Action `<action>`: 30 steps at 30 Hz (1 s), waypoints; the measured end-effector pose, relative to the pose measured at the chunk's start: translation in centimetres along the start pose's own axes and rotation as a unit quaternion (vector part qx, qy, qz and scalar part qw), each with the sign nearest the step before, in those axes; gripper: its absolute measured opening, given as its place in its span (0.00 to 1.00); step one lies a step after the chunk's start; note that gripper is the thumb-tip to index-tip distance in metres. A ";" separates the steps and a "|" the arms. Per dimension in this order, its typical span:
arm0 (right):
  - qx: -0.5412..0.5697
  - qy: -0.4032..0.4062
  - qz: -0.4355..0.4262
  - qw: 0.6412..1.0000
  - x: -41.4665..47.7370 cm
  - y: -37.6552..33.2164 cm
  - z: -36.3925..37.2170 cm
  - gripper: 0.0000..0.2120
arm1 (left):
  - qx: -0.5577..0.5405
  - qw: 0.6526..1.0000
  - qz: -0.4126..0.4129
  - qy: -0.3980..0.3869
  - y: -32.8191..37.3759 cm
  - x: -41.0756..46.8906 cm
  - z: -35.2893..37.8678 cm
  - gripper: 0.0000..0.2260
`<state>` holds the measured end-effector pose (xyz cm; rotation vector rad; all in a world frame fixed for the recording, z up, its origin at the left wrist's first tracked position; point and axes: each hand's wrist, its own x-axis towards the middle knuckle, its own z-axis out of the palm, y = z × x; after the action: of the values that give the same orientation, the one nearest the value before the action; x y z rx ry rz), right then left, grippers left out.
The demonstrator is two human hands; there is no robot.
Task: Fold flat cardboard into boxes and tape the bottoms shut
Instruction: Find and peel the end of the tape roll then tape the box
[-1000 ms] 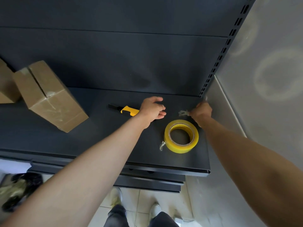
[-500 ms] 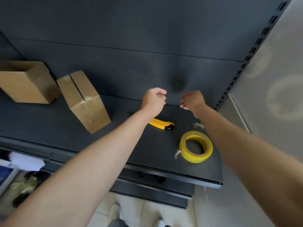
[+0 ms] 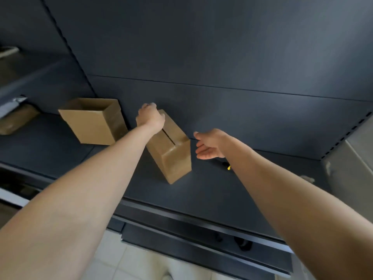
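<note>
On the dark shelf (image 3: 201,188), left hand (image 3: 150,117) curled over the taped box (image 3: 173,156), fingertips hidden; right hand (image 3: 210,145) open alongside.

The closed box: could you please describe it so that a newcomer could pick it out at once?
Near the middle of the dark shelf sit two cardboard boxes. The closed box is the right one, under the left hand. Unlike the open box to its left, its flaps are shut, with a seam along the top.
</note>
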<state>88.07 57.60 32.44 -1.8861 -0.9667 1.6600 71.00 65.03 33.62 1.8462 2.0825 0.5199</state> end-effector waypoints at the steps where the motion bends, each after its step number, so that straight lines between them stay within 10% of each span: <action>1: 0.012 -0.009 0.023 1.000 0.3 -0.3 0.9 0.28 | 0.007 0.999 0.002 -0.031 -0.9 0.8 -0.1 0.22; 8: 0.132 -0.012 0.126 0.983 2.4 -1.7 5.3 0.33 | -0.028 0.984 0.016 -0.178 -4.2 5.0 0.2 0.31; 21: 0.024 0.093 0.021 0.995 -0.1 -3.6 8.4 0.05 | -0.268 0.953 -0.134 -0.042 -7.1 1.7 -4.7 0.22; 30: 0.114 0.044 -0.023 0.992 -1.1 -3.0 12.0 0.10 | -0.192 0.965 -0.178 -0.024 -14.7 -2.2 -6.2 0.17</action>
<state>75.64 57.31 33.23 -1.7569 -0.7450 1.5734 55.49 60.97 32.31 1.2260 2.0407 0.7137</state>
